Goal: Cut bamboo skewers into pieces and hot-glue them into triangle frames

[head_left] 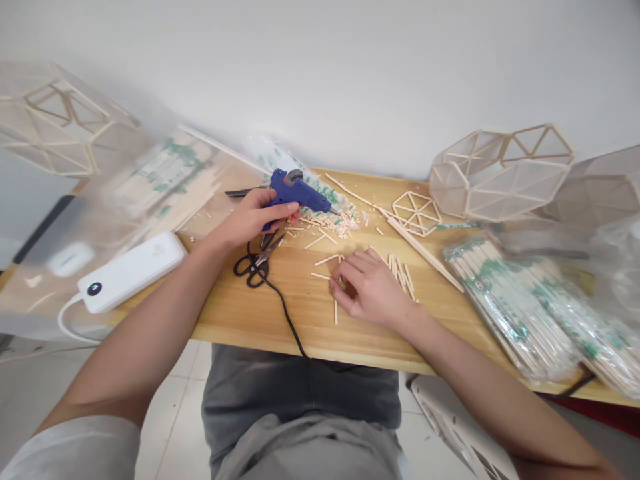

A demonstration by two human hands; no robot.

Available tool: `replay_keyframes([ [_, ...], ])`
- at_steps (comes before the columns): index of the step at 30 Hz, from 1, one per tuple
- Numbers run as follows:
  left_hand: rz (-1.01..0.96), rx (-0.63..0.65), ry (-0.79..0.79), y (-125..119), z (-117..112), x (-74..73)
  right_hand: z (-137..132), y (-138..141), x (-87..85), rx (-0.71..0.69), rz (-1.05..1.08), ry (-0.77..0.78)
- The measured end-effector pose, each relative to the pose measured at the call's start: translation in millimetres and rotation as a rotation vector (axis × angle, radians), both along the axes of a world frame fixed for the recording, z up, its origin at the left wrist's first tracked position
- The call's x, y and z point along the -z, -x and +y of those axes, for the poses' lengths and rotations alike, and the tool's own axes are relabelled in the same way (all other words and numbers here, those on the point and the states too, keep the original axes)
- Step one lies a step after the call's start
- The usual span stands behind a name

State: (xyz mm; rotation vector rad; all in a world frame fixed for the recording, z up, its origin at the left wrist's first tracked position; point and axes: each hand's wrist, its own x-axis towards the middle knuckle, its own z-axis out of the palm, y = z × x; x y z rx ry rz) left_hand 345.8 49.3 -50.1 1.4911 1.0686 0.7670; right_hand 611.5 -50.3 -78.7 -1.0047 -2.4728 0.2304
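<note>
My left hand (265, 215) is wrapped round the handle of a blue hot glue gun (295, 191), whose nozzle points right over a heap of stick scraps (345, 225). The gun's black cord runs down across the table's front edge. Under the gun lie black-handled scissors (257, 267). My right hand (367, 283) rests low over the table with curled fingers, thumb and forefinger closed at the end of a short wooden stick (321, 276). Other short sticks (336, 311) lie round the fingertips, partly hidden. A loose bunch of cut sticks (401, 273) is just behind that hand.
A flat stick hexagon (416, 213) and long sticks (420, 247) lie right of the scraps. Faceted stick frames (505, 173) stand at the back right and far left. Bagged sticks (515, 307) lie on the right, a white power bank (133, 272) on the left.
</note>
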Motion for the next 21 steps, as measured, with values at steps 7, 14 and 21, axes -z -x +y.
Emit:
replay_keyframes([
  [7, 0.002, -0.005, 0.007, -2.7, -1.6, -3.8, -0.3, 1.8, -1.3, 0.006, -0.003, -0.001],
  [14, -0.007, -0.001, 0.007, -0.5, 0.5, 0.5, -0.2, 0.7, -0.3, 0.008, 0.009, 0.034],
  [21, -0.006, -0.004, 0.003, -0.7, -0.3, -0.3, -0.7, 0.5, 1.1, 0.011, 0.023, 0.041],
])
